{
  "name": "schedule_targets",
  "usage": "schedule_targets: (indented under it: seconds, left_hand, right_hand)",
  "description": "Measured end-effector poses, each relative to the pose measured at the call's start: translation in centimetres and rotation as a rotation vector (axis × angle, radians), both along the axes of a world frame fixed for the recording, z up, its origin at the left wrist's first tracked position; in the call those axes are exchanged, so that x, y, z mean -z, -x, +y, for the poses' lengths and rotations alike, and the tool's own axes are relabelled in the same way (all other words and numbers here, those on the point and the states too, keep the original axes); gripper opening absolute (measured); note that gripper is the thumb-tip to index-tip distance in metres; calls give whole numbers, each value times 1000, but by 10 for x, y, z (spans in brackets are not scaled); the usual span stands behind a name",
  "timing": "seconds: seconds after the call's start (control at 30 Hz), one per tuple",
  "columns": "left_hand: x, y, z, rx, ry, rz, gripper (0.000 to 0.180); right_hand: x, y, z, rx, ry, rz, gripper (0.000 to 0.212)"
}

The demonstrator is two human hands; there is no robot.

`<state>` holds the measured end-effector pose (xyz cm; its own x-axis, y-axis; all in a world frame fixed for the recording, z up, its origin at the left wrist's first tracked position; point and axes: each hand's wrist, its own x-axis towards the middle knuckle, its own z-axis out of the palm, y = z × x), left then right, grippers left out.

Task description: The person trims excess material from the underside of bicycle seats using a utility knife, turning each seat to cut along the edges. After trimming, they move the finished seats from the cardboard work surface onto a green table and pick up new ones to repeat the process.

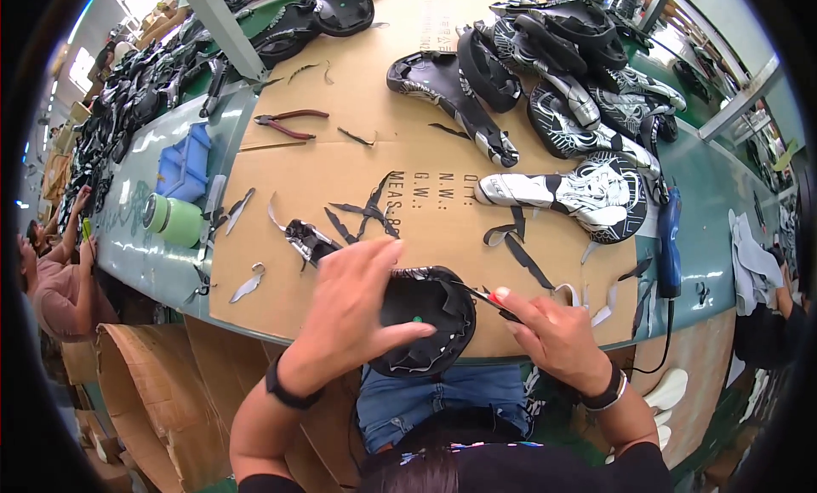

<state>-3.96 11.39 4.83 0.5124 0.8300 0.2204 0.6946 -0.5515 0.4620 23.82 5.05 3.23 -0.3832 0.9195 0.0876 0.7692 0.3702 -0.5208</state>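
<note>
In front of me at the table's near edge lies a paddle-shaped piece (447, 323), its hollow black inside facing up and its narrow silver end (302, 237) pointing to the far left. My left hand (345, 306) hovers over its middle, fingers stretched and thumb apart, hiding part of it. Whether the palm touches the piece I cannot tell. Closed around a small knife-like cutter (491, 298) with a red and black handle, my right hand (557, 335) is beside the piece's right rim. The cutter's thin blade reaches to that rim.
Dark trimmed strips (366, 212) litter the cardboard sheet (340, 165). Red-handled pliers (292, 123) lie at the left. Similar patterned pieces (600, 195) are piled at the right, near a blue corded tool (671, 242). A green bottle (177, 220) and blue bin (184, 163) stand left; people work on both sides.
</note>
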Motion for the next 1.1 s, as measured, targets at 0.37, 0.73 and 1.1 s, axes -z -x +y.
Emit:
schedule_targets:
  seconds: [0.37,0.73,1.1]
  left_hand:
    - [32,-17,23,75,157,100,61]
    - [32,-17,23,77,164,94,61]
    - [33,-18,23,75,178,100,60]
  right_hand:
    - [9,2,23,-93,-133,-48,52]
    - [14,3,26,-91,-176,-35,54]
    - [17,8,16,-105,-120,-101,53]
